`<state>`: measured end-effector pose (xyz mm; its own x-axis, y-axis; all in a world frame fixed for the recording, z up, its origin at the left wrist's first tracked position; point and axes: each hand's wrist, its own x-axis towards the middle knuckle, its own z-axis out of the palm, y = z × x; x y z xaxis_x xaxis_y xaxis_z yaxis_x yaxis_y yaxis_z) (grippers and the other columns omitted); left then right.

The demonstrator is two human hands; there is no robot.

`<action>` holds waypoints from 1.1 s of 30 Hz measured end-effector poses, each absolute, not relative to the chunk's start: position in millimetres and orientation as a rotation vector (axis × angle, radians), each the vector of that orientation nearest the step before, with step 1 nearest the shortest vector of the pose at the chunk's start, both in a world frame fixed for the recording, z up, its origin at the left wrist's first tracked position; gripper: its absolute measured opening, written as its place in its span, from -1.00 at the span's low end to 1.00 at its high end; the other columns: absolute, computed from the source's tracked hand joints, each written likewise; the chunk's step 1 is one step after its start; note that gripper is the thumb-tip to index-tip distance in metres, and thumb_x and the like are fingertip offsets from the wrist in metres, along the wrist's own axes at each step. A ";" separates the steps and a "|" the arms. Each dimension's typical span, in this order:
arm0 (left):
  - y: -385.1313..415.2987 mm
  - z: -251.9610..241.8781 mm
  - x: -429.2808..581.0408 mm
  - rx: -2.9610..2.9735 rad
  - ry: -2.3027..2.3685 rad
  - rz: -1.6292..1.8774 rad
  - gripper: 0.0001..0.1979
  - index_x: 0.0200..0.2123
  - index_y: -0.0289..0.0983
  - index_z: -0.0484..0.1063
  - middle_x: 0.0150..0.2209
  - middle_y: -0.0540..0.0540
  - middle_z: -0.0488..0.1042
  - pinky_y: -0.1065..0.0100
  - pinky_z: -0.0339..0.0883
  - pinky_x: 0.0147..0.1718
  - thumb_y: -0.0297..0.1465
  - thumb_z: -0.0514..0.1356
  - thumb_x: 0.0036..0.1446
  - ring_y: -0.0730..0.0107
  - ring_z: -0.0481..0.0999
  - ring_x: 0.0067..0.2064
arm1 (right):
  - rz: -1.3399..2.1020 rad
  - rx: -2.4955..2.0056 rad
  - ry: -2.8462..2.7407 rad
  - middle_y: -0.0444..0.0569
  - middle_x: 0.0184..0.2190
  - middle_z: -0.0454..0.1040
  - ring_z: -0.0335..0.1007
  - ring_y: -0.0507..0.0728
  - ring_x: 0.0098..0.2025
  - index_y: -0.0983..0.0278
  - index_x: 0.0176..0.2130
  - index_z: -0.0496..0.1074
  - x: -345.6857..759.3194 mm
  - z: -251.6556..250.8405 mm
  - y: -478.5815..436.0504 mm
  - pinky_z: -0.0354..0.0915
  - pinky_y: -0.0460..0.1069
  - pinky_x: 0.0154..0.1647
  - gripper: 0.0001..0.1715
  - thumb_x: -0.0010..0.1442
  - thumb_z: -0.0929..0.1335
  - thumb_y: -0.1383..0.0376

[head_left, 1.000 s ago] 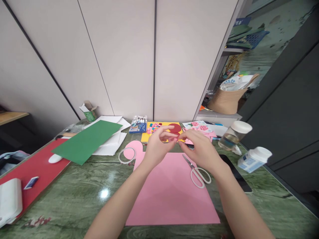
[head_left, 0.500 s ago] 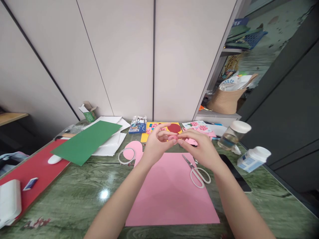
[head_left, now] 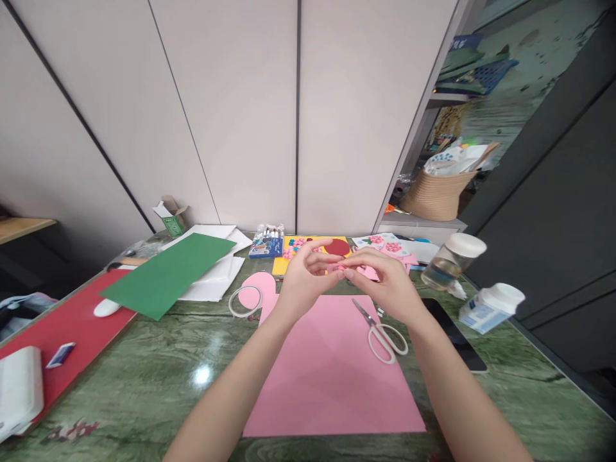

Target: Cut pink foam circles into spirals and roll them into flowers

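Observation:
Above the far edge of a pink sheet [head_left: 332, 372], my left hand [head_left: 308, 276] and my right hand [head_left: 382, 279] meet at the fingertips. Both pinch a small pink paper piece [head_left: 337, 267], partly hidden by the fingers. White-handled scissors [head_left: 385, 340] lie on the sheet below my right hand. A roll of tape [head_left: 245, 301] overlaps a pink paper circle [head_left: 256, 289] left of my left hand. Behind the hands are a yellow sheet [head_left: 279, 266] with small coloured pieces and a dark red circle [head_left: 337, 247].
At left lie a green sheet [head_left: 168, 276], white papers [head_left: 216, 282] and a red sheet [head_left: 91, 308]. A marker box [head_left: 267, 246] stands at the back. To the right are a dark tablet [head_left: 455, 337], a jar [head_left: 452, 260] and a white bottle [head_left: 491, 308].
The fingertips have shifted slightly around the pink piece, and less of it shows between them. Both hands stay in nearly the same place.

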<state>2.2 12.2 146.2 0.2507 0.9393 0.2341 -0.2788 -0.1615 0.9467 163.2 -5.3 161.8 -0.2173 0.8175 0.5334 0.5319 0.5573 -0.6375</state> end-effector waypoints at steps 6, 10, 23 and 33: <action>16.0 140.1 7.6 1.013 0.594 1.289 -0.51 -0.14 -0.25 0.35 -0.32 -0.08 0.52 0.26 0.35 -0.19 -0.46 0.36 -0.21 0.38 0.50 -0.28 | 0.274 -1.084 -1.869 -0.06 -0.30 0.45 0.36 0.07 -0.24 0.16 -0.20 0.50 161.4 156.2 -3.9 0.29 0.00 -0.21 -0.79 0.17 0.30 0.27; 18.3 140.1 6.6 0.870 0.548 1.212 -0.57 -0.18 -0.26 0.35 -0.41 0.00 0.50 0.36 0.30 -0.23 -0.50 0.35 -0.19 0.52 0.47 -0.39 | 0.259 -1.053 -1.921 -0.05 -0.29 0.44 0.35 0.07 -0.24 0.13 -0.11 0.46 162.3 153.3 -3.8 0.29 -0.01 -0.24 -0.72 0.21 0.26 0.30; 22.6 140.3 1.5 0.788 0.546 1.089 -0.60 -0.23 -0.24 0.34 -0.49 0.07 0.45 0.34 0.25 -0.21 -0.49 0.36 -0.19 0.58 0.42 -0.43 | 0.201 -1.081 -1.935 -0.05 -0.29 0.44 0.36 0.08 -0.24 0.14 -0.09 0.46 160.1 156.1 -6.6 0.29 0.00 -0.21 -0.70 0.17 0.29 0.31; 24.8 133.8 1.6 0.847 0.525 1.090 -0.61 -0.22 -0.22 0.36 -0.41 0.03 0.48 0.38 0.26 -0.25 -0.47 0.35 -0.19 0.56 0.45 -0.39 | 0.170 -1.093 -1.957 -0.05 -0.31 0.42 0.34 0.08 -0.26 0.12 -0.12 0.47 158.0 155.6 -7.0 0.29 0.01 -0.22 -0.73 0.16 0.31 0.30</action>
<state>1.6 24.8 133.8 0.3918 0.9196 0.0297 -0.5497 0.2081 0.8091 158.0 -7.0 155.6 -0.2423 0.7478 0.6181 0.6297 0.6059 -0.4861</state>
